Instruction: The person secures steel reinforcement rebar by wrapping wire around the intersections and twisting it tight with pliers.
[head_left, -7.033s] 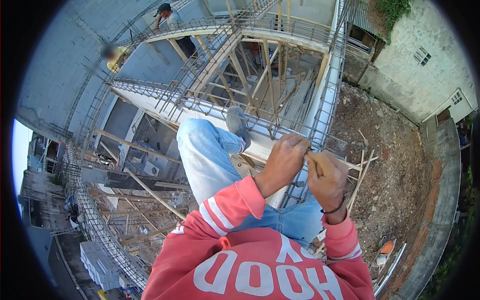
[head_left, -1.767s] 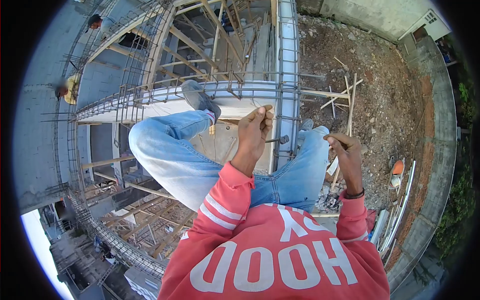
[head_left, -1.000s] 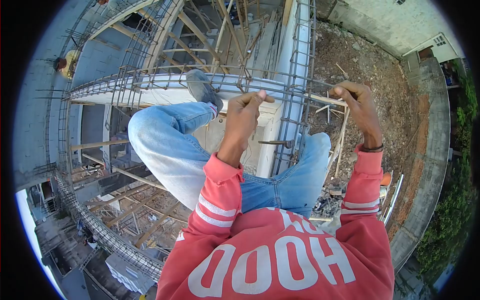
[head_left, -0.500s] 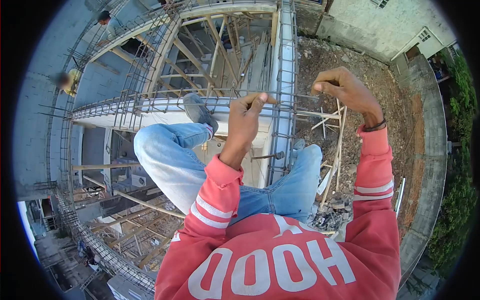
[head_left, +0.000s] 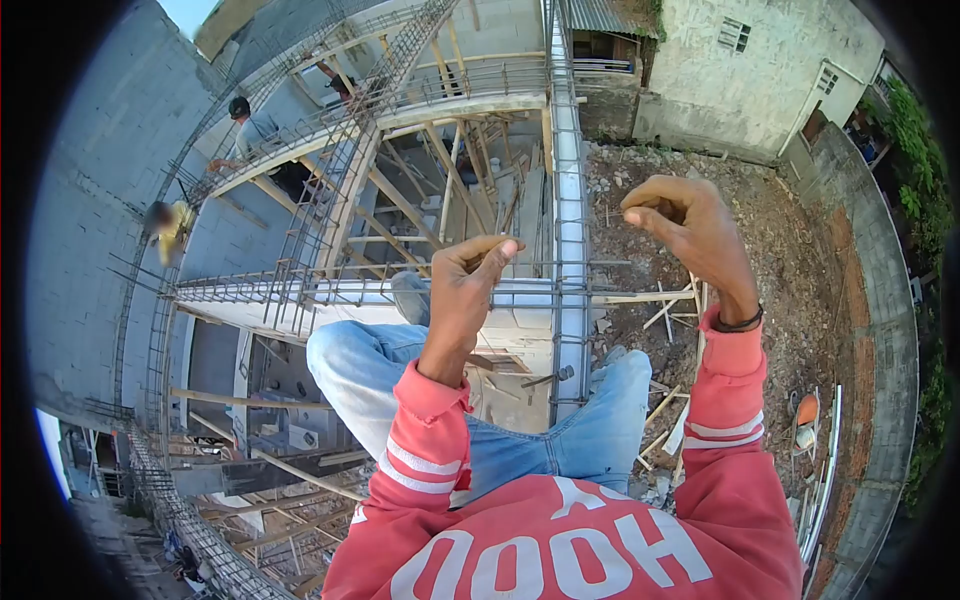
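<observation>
My left hand [head_left: 465, 300] is raised above the rebar cage, thumb and forefinger pinched together. What they hold, if anything, is too thin to make out. Opposite it, my right hand [head_left: 692, 238] hangs in the air over the rubble side, fingers curled and thumb near the forefinger; its contents cannot be told either. Below and between them a rebar cage [head_left: 570, 215] runs along the white wall top, crossed by another cage [head_left: 340, 292] from the left. A hammer [head_left: 564, 374] rests by the wall top between my legs.
I straddle the wall high above the ground. Timber props [head_left: 395, 200] stand in the bay ahead. Rubble ground [head_left: 770, 240] lies right, inside a block wall [head_left: 880, 270]. One co-worker [head_left: 262, 140] is at the upper left, another person [head_left: 170, 225] further left.
The view has tilted up, showing more of the far building. My left hand has shifted left and lower in view; my right hand is slightly lower. Both remain pinched.
</observation>
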